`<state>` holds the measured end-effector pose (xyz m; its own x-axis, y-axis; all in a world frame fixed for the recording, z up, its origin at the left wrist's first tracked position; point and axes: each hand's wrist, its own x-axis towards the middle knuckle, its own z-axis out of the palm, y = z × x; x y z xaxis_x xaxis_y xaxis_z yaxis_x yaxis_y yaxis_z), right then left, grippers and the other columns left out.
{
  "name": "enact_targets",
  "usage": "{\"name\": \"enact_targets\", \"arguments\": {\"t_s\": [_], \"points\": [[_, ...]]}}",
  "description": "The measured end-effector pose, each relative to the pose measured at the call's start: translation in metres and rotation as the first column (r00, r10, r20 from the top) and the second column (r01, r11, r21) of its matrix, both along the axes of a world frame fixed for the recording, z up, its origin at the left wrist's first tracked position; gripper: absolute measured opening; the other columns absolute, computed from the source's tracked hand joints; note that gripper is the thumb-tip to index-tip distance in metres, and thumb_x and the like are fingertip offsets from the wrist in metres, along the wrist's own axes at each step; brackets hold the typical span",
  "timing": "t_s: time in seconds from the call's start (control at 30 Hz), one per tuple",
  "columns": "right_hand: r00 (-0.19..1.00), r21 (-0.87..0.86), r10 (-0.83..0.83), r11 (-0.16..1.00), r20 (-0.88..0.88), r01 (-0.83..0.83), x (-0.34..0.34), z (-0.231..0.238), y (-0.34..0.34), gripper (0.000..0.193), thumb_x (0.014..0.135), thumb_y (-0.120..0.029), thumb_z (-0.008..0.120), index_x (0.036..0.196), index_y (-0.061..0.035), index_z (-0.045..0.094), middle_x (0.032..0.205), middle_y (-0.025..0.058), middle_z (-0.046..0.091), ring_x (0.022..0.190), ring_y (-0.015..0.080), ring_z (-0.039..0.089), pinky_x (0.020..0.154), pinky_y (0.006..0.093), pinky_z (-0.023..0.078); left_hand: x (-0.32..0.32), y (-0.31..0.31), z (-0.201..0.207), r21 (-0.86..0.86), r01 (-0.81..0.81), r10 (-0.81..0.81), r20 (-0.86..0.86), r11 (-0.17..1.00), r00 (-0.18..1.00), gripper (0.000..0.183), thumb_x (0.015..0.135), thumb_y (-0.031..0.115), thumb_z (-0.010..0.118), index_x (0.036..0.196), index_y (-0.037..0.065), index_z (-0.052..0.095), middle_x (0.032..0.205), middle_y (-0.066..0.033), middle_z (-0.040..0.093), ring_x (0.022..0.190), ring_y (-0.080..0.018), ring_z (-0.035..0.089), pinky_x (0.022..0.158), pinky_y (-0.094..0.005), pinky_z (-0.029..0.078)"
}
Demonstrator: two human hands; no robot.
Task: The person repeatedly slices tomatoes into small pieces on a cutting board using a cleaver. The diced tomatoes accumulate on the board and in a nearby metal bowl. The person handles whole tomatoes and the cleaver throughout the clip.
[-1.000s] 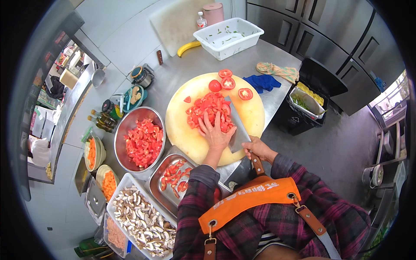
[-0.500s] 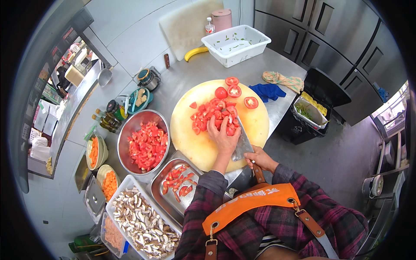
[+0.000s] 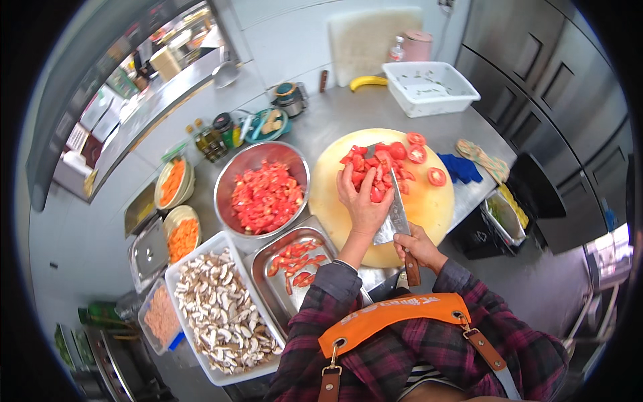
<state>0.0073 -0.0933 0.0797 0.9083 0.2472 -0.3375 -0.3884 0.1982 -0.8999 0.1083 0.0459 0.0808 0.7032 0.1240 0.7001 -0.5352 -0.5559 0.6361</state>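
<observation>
While the right hand (image 3: 418, 248) is gripping the handle of a cleaver (image 3: 396, 220), the left hand (image 3: 365, 204) is cupping chopped tomatoes (image 3: 383, 161) beside the blade on a round board (image 3: 430, 211).

The left hand is curving half open, fingers spread, hiding some pieces; whether it is gripping any, I cannot tell. From the board's centre, tomato halves (image 3: 416, 154) are lying between 1 and 2 o'clock, a blue cloth (image 3: 461, 167) is resting off the rim at 2 on the steel bench (image 3: 348, 110), and a white tub (image 3: 435, 106) is sitting farther out at 1. A metal bowl (image 3: 230, 171) of cut tomato is standing just beside the board at 9; toward 8, the left sleeve (image 3: 335, 281) is blocking part of a steel tray (image 3: 276, 298), with sliced mushrooms (image 3: 224, 308) lying beyond.
</observation>
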Motion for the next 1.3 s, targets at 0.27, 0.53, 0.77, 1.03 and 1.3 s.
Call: {"name": "enact_targets", "arguments": {"t_s": [0.27, 0.53, 0.77, 1.03, 1.3], "points": [[0.94, -0.074, 0.318, 0.941, -0.127, -0.329, 0.089, 0.044, 0.107, 0.012, 0.093, -0.012, 0.055, 0.102, -0.0048, 0.052, 0.068, 0.003, 0.053, 0.053, 0.0115, 0.052, 0.047, 0.0269, 0.046, 0.061, 0.136, -0.01, 0.025, -0.501, 0.502, -0.056, 0.865, 0.863, 0.05, 0.067, 0.03, 0.079, 0.112, 0.012, 0.065, 0.136, -0.0222, 0.044, 0.125, -0.0421, 0.042, 0.103, -0.0525, 0.036], [0.94, -0.026, 0.308, 0.949, -0.144, -0.314, 0.058, 0.047, 0.047, 0.01, 0.093, -0.012, 0.054, 0.097, -0.0024, 0.054, 0.067, 0.0029, 0.054, 0.053, 0.011, 0.053, 0.047, 0.0256, 0.045, 0.095, 0.196, -0.044, 0.138, -0.452, 0.466, -0.09, 0.881, 0.88, 0.021, 0.081, 0.01, 0.067, 0.101, 0.008, 0.066, 0.103, -0.009, 0.065, 0.102, -0.0298, 0.058, 0.089, -0.0472, 0.042], [0.903, -0.847, 0.293, 0.517, 0.313, 0.126, 0.029, 0.03, -0.06, 0.026, 0.087, -0.015, 0.058, 0.106, 0.001, 0.053, 0.072, 0.0243, 0.062, 0.062, 0.0383, 0.063, 0.058, 0.0468, 0.05, 0.113, 0.095, -0.051, 0.089, 0.199, -0.18, -0.191, 0.976, 0.965, 0.024, 0.079, 0.008, 0.068, 0.102, 0.003, 0.064, 0.109, -0.0177, 0.062, 0.103, -0.0365, 0.058, 0.097, -0.0425, 0.043], [0.947, -0.989, 0.291, 0.098, 0.133, 0.109, 0.028, 0.014, -0.101, 0.02, 0.085, -0.014, 0.049, 0.099, -0.0007, 0.054, 0.075, 0.0254, 0.065, 0.071, 0.0438, 0.064, 0.065, 0.0523, 0.05, 0.14, -0.006, -0.067, 0.405, 0.184, 0.059, -0.518, 0.895, 0.853, 0.046, 0.083, 0.04, 0.067, 0.12, 0.011, 0.064, 0.132, -0.0143, 0.054, 0.125, -0.0328, 0.047, 0.104, -0.0488, 0.034], [0.918, -0.907, 0.334, 0.417, 0.214, 0.06, 0.02, 0.019, -0.108, 0.018, 0.085, -0.014, 0.051, 0.097, -0.0005, 0.052, 0.074, 0.027, 0.061, 0.073, 0.0453, 0.061, 0.066, 0.0534, 0.048, 0.114, -0.035, -0.046, 0.476, 0.407, 0.003, -0.652, 0.779, 0.758, 0.049, 0.08, 0.04, 0.067, 0.12, 0.012, 0.061, 0.121, -0.0085, 0.058, 0.121, -0.0273, 0.048, 0.099, -0.0524, 0.034]]}}
